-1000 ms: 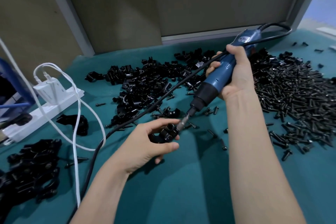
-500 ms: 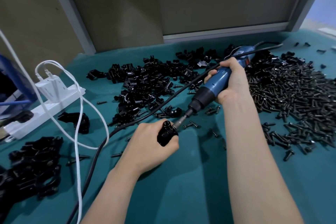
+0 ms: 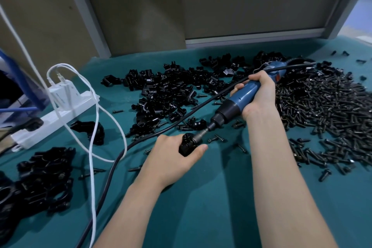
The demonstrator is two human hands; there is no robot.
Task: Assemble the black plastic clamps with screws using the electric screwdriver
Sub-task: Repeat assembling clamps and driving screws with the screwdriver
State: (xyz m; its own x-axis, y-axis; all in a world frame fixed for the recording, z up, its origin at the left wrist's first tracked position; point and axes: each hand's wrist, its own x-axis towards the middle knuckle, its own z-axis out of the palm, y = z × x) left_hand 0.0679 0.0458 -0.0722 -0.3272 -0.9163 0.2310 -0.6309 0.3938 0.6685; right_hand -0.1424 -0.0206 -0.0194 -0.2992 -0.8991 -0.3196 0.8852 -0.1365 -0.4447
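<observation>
At frame centre: you are gripping a black clamp (image 3: 188, 144) in your left hand (image 3: 173, 159), fingers curled tight around it, thumb lying along its right side, just above the teal table (image 3: 211, 197).
Screwdriver: your right hand (image 3: 258, 94) is wrapping closed around the blue electric screwdriver (image 3: 239, 99).
Long axis: the tool is lying on a slant, running from the upper right of the frame down toward the lower left.
Pointing: its metal bit (image 3: 201, 135) is aiming down-left and is touching the top of the clamp.
Cord: the black cable (image 3: 112, 167) is leaving the tool's rear end, looping back and trailing across the table to the bottom edge.
Loose clamps: a pile of black clamps (image 3: 171, 94) is sitting at upper centre.
Screws: a heap of black screws (image 3: 326, 115) is spreading over the right side, beside your right forearm.
Left side: a white power strip (image 3: 54, 119) is lying there, and a white cable (image 3: 94, 147) is hanging over it.
Lower left: more black parts (image 3: 40, 179) are lying in a pile.
Writing: you are holding a tool with an orange mark near its rear, too small to read.
</observation>
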